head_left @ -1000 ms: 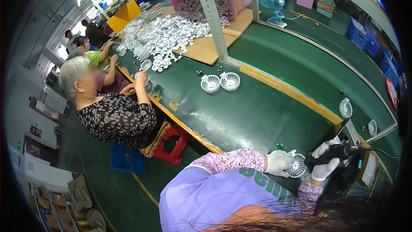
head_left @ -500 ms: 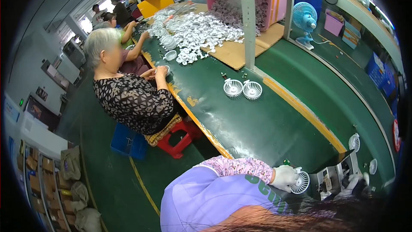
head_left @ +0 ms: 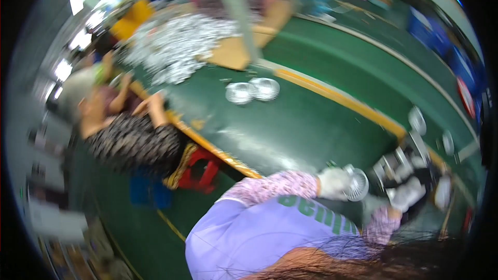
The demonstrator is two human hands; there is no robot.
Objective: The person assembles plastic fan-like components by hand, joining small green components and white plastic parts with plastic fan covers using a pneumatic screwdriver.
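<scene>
My left hand [head_left: 333,183], in a white glove, grips a round white slatted fan guard [head_left: 358,184] at its edge above the green bench. Small green parts [head_left: 331,164] show just beyond that hand. To the right of the guard stands a grey metal fixture [head_left: 395,167] with upright plates. My right hand [head_left: 407,195], also gloved in white, is close to the near side of this fixture. Motion blur smears its fingers, so what it touches or holds does not show clearly.
Two white fan guards [head_left: 252,91] lie together farther up the bench [head_left: 290,135]. More white round parts [head_left: 417,120] are beyond the fixture. A heap of white parts [head_left: 176,46] covers the far end. At left sits a co-worker in a patterned top [head_left: 137,137]. A post [head_left: 236,13] rises behind.
The view has swung, shifting the bench and co-workers left and up in the picture. My left hand still grips the fan guard. My right hand and sleeve now show more fully beside the fixture.
</scene>
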